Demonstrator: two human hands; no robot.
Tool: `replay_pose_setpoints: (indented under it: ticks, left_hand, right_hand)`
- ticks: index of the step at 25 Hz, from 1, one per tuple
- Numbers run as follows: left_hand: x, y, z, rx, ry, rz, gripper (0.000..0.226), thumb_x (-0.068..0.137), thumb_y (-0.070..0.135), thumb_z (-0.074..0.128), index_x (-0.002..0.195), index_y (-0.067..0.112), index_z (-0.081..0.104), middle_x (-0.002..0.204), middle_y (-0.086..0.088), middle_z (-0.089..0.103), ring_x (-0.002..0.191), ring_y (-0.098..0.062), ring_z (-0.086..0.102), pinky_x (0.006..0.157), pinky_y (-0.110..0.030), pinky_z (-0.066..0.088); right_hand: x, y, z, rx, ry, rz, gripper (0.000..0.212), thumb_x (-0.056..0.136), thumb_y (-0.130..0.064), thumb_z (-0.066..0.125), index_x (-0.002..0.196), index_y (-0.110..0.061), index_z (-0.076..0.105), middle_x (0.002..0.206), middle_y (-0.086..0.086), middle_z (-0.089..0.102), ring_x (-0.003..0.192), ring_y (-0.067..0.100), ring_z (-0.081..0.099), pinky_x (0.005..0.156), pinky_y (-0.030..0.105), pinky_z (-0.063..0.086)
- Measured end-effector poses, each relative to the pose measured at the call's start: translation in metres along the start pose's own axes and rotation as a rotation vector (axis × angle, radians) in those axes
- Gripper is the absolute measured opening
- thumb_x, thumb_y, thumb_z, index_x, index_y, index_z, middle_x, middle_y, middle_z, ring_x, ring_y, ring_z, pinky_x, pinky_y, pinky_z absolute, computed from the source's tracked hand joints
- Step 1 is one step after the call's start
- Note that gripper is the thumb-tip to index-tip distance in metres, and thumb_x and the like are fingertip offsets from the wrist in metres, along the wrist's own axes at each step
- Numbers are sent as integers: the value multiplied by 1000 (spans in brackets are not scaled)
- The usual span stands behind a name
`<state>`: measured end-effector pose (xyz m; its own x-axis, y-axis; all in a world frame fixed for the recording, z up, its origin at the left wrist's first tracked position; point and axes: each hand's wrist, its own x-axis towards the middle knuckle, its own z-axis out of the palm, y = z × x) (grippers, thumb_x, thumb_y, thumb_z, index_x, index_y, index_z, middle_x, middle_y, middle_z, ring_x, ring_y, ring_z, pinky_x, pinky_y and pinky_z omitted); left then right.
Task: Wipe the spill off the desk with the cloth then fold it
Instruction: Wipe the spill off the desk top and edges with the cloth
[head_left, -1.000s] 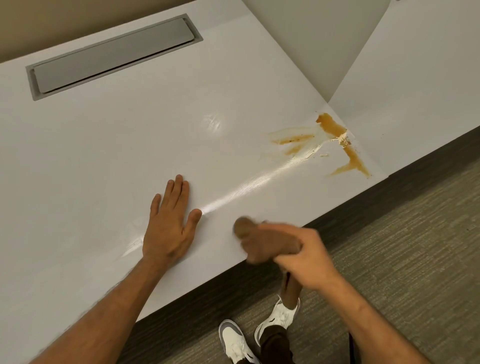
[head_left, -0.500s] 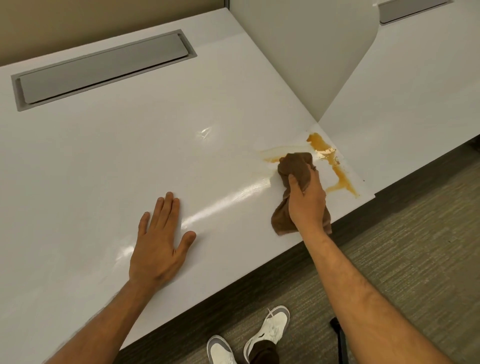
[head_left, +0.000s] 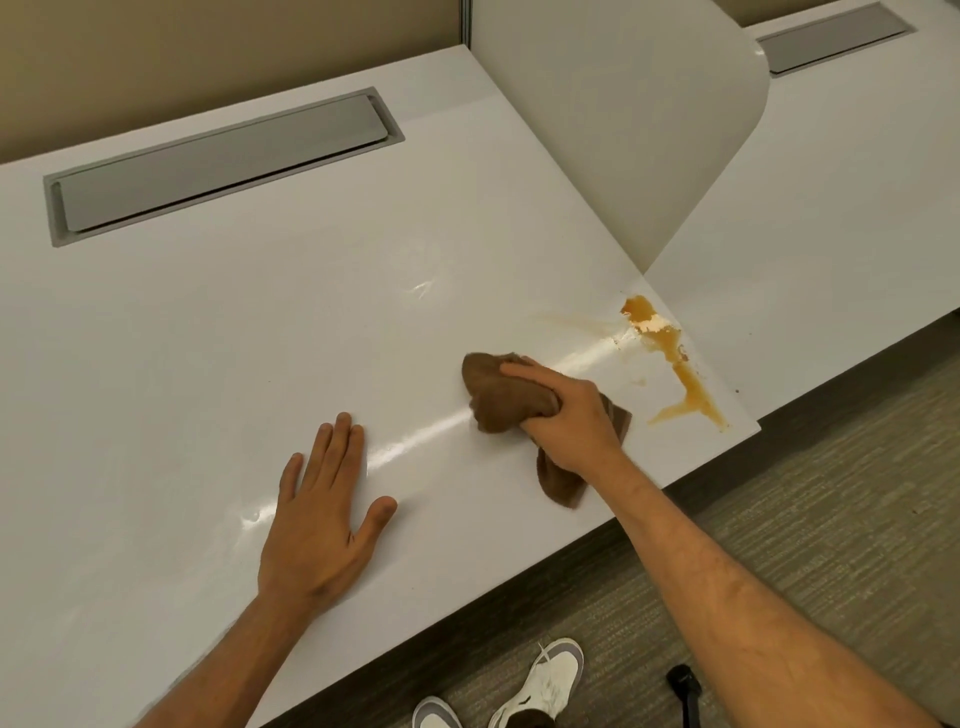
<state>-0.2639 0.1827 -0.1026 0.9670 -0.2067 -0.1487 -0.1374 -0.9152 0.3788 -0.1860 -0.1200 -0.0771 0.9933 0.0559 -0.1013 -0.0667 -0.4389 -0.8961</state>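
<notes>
I'm on one feed only, the head camera, so no second view shares anything with it. It sits high above the near edge of the glossy white desk, pitched steeply forward and down. Wide-angle: the desk's straight edges bow and run diagonally across frame. Both bare forearms come in from the bottom, close to the lens, the left hand and right hand around mid-frame. At the very bottom I'm looking almost straight down on white sneakers and grey-brown carpet. The far reach takes in the grey rectangular recessed hatch, the rounded white divider panel and the beige wall at the top.
</notes>
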Motion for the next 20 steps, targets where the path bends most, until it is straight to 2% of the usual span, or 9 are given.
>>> replay_pose_setpoints:
  ticks: [3,5,6,7,8,10,12,16,20]
  left_hand:
    - [1,1,-1,8,0,6,83,98,72,14,163,23,-3,172,8,-8,158,-8,-10,129,-41,-1]
    - [1,1,-2,10,-3,2,83,98,71,15,164,23,-2,172,8,-7,158,-8,-10,129,-40,-1]
    - [0,1,-1,13,-5,0,84,98,72,15,164,23,-2,172,7,-7,158,-8,-10,129,-40,-2]
    - [0,1,-1,17,-6,-1,84,97,72,14,164,23,-2,172,7,-8,158,-9,-10,129,-40,-2]
    - [1,1,-1,19,-7,-3,85,97,73,14,164,23,-2,172,7,-8,158,-9,-10,129,-40,-2]
    - [2,1,-2,22,-13,-8,86,97,74,14,164,23,-3,172,7,-8,158,-9,-10,129,-41,-1]
    - [3,2,-2,28,-21,-13,87,96,75,13,164,22,-3,172,6,-8,158,-10,-10,129,-43,0]
    - [2,3,-3,30,-29,-23,88,94,76,9,163,22,-3,172,6,-8,158,-10,-11,130,-43,0]
    - [1,4,-4,20,-21,-23,89,94,76,9,163,22,-2,172,6,-8,158,-9,-10,130,-42,-1]
  right_hand:
    - [22,-12,-22,263,428,79,56,70,-4,60,117,-33,72,106,-21,74,101,1,69,88,24,58]
    - [48,-19,-33,199,523,138,56,73,-13,58,123,-38,66,102,-20,73,96,-2,69,81,18,57]
    - [59,-17,-33,107,460,179,58,78,-16,60,133,-35,60,114,-15,71,106,1,66,88,22,56]
    - [66,-11,-28,-80,352,209,63,84,-20,63,145,-29,50,136,-4,63,127,11,57,102,31,50]
    - [72,-3,-20,-311,241,217,70,88,-26,65,153,-23,38,155,5,45,145,21,38,116,39,37]
    - [81,6,-4,-564,174,143,82,90,-38,67,158,-18,27,166,8,23,155,28,13,123,45,19]
    - [92,3,4,-524,176,57,82,89,-41,69,157,-19,30,165,7,26,154,30,16,122,46,19]
    - [93,3,15,-431,64,-137,73,82,-21,74,149,-20,46,157,7,44,148,31,34,118,50,29]
    - [53,4,23,-349,-101,-271,74,75,-12,76,145,-21,53,154,3,48,145,27,39,117,48,33]
